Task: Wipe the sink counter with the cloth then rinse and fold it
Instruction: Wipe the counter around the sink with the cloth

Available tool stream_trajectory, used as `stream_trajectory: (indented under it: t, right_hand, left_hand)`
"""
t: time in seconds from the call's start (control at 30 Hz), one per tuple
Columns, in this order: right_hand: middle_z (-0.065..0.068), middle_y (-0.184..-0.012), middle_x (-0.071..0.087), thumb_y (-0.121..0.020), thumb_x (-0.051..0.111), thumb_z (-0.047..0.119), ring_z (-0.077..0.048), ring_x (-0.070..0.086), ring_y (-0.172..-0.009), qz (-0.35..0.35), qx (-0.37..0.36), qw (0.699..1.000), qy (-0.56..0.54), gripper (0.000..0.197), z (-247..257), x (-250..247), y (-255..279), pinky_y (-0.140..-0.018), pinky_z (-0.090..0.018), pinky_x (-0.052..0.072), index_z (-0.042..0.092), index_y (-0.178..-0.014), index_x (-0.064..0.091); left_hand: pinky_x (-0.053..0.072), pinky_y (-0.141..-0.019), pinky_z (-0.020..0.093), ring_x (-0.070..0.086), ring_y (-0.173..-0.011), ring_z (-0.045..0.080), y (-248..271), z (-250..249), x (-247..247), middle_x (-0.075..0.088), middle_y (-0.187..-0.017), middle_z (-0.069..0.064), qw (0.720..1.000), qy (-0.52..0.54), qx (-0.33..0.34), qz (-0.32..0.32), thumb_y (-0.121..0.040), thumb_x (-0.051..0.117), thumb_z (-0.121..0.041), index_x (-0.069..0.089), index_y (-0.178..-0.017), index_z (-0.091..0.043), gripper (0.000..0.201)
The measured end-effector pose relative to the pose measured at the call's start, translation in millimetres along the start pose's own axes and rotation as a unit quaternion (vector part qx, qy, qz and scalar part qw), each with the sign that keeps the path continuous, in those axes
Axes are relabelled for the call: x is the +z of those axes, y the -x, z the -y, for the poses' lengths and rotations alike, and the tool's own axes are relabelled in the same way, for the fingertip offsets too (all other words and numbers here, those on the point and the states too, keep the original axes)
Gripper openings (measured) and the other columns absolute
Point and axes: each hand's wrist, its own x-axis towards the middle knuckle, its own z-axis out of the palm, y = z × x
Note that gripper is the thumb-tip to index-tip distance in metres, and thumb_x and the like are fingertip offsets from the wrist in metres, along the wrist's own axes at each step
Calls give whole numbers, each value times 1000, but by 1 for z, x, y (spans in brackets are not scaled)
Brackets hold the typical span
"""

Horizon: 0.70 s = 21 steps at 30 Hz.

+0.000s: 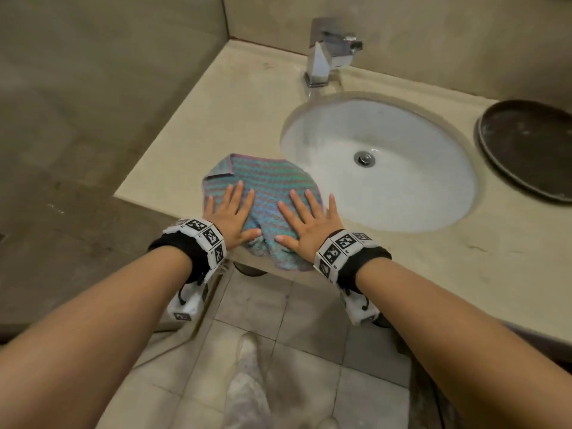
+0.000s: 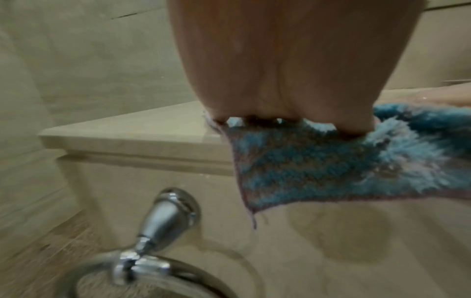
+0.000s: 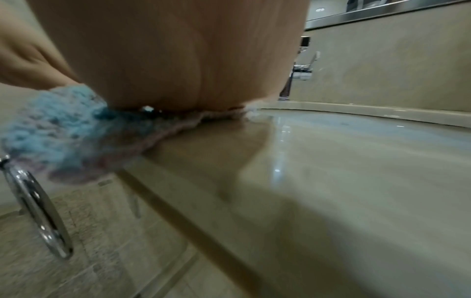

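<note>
Partly hidden cloth (image 1: 263, 178) beneath both flat hands, wrist views blurred

You are working at a beige polished stone counter (image 1: 216, 103) with an inset white oval basin (image 1: 402, 196). Directly on it: a teal-and-purple striped knitted cloth (image 1: 263, 178) overhanging the front edge, a chrome square tap (image 1: 325, 54) — and, far right, a dark round tray (image 1: 526, 144).

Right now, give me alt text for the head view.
Both hands, left hand and right hand, press flat on a blue striped cloth at the counter edge, left of the white sink. A chrome faucet stands behind; a dark tray sits far right.
</note>
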Motion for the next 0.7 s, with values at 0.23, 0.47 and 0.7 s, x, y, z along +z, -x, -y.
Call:
stream_trajectory:
  t: [0.23,0.47,0.7]
  right_hand:
    - [5,-156,-26,-89,9,67,-24,-22,-145,-1,67,997,-49,69,-69,41,66,-112,-61,-13,38,-145,-19]
    - [5,-156,-26,-90,11,66,-20,-24,-145,-9,153,984,-94,70,-153,89,142,-111,-59,-14,36,-145,-19]
    - [7,-155,-28,-89,12,67,-20,-25,-144,7,235,962,-137,71,-221,126,212,-112,-59,-12,38,-144,-21]
  left_hand:
    - [-5,-116,53,-20,-145,25,-5,-98,7,-27,-155,8,997,-32,64,-28,-94,26,-55,-19,-147,-18,79]
    - [-4,-116,52,-15,-146,25,-10,-218,19,-22,-156,8,983,-84,152,-55,-91,16,-61,-14,-148,-18,78]
    - [-5,-116,52,-16,-146,25,-17,-326,20,-23,-156,7,967,-115,218,-62,-94,20,-57,-16,-147,-19,75]
